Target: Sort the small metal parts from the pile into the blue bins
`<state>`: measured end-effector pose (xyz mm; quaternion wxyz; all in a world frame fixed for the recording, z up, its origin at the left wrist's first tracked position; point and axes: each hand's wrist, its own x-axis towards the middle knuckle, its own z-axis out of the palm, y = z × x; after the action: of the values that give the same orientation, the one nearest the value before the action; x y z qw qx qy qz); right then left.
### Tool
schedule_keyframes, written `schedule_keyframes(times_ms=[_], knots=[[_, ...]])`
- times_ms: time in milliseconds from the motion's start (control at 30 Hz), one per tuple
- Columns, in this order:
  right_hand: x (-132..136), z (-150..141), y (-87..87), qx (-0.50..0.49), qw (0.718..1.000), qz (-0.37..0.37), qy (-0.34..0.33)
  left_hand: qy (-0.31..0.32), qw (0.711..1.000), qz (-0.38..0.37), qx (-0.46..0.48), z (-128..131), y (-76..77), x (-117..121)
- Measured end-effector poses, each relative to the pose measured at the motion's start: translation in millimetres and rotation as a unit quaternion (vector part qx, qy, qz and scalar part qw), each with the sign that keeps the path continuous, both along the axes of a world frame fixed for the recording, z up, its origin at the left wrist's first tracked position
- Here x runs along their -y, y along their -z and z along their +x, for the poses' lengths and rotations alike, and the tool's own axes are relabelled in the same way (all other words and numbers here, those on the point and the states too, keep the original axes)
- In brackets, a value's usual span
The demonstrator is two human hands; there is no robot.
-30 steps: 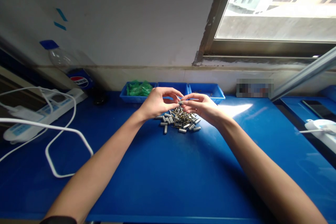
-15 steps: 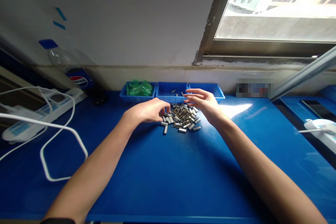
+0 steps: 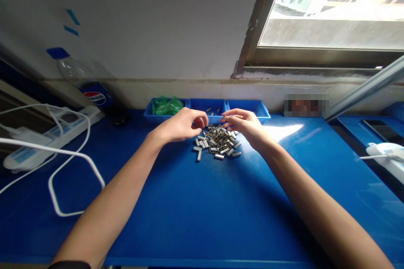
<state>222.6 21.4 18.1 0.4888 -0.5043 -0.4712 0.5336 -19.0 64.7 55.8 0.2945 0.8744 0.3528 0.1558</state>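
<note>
Over the left back edge of a pile of small metal pieces (image 3: 217, 138), my left hand (image 3: 186, 124) is raised with its fingers curled toward the thumb. Whatever may be between its fingertips is hidden. On the other side of the pile hovers my right hand (image 3: 244, 122), fingers stretched out toward the left, with nothing visible in it. The pile mixes short silver bars with thin, dark and brass-coloured pins. Behind it stands a blue tray (image 3: 197, 118) in three sections; a few silver pieces (image 3: 208, 109) lie in the middle one.
Green plastic (image 3: 167, 105) fills the left tray section. A cola bottle (image 3: 94, 92) and a white power strip (image 3: 53, 136) with looped white cables stand on the left. To the right are a phone (image 3: 383, 130) and another white strip (image 3: 386, 155). The blue tabletop (image 3: 202, 214) spreads in front.
My left hand has lifted off the pile's left side and moved up and slightly right, toward the tray. My right hand has hardly shifted, its fingers slightly lower.
</note>
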Motion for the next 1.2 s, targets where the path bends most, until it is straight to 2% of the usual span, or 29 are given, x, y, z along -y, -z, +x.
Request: schedule_keyframes(times_ms=[133,267,400,567,767,933,1067,1200], knots=[[2,0,0.2,0.017,0.999,-0.011,-0.051,-0.011,0.991,-0.026,0.128,6,-7.0,4],[6,-1,0.5,-0.005,0.994,-0.028,-0.106,-0.033,0.972,-0.058,0.223,9,-5.8,4],[9,-2,-1.7,-0.092,0.985,-0.041,-0.143,-0.040,0.959,-0.077,0.270,11,1.2,1],[8,-3,-5.6,-0.132,0.982,-0.058,-0.124,-0.045,0.953,-0.100,0.284,14,8.8,0],[5,-4,1.5,-0.109,0.990,-0.041,-0.084,-0.042,0.974,-0.070,0.212,17,9.2,1],[2,-1,6.8,-0.042,0.998,-0.001,-0.036,-0.019,0.999,-0.007,0.029,6,10.1,-2],[1,0,4.8,-0.032,0.999,0.029,0.003,0.018,0.994,-0.024,-0.107,-1,14.3,-3],[1,0,1.8,-0.030,0.999,0.031,-0.002,-0.008,0.990,-0.017,-0.138,-1,17.9,-3]])
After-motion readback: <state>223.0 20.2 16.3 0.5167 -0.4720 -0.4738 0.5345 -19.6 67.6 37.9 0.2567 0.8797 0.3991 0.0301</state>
